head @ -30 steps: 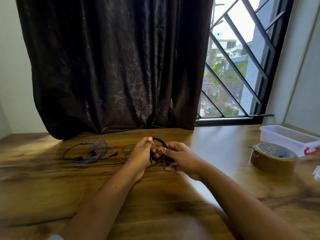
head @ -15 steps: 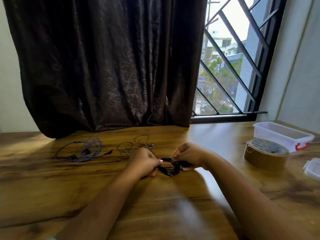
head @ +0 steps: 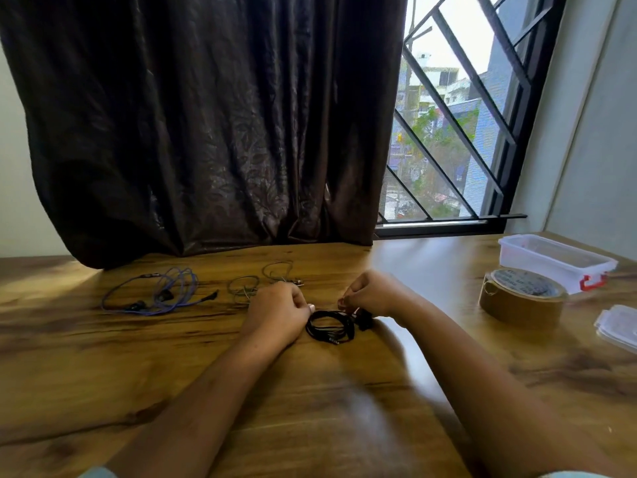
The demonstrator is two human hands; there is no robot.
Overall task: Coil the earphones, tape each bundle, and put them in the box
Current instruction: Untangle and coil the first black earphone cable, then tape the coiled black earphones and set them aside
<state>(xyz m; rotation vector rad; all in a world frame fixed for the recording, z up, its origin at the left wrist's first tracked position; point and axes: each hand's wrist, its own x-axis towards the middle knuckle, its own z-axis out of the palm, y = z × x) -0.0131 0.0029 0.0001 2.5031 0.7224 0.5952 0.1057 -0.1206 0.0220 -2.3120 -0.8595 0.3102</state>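
Observation:
A coiled black earphone (head: 330, 326) lies on the wooden table (head: 138, 357) between my hands. My left hand (head: 277, 312) pinches the coil's left side with thumb and fingers. My right hand (head: 370, 293) pinches the coil's right end, where the earbuds sit. A loose blue earphone (head: 162, 292) lies at the left. Behind my left hand lies a thin grey earphone (head: 262, 281), partly hidden. A roll of brown tape (head: 522, 298) stands at the right, with a clear plastic box (head: 551, 260) behind it.
The box's clear lid (head: 618, 326) lies at the right edge. A dark curtain (head: 206, 132) hangs down to the table's back edge, and a barred window (head: 448, 132) is to its right.
The black cable went from a squeezed bundle in my fingers to a round coil lying flat on the table. Both hands stayed on it, spreading slightly apart.

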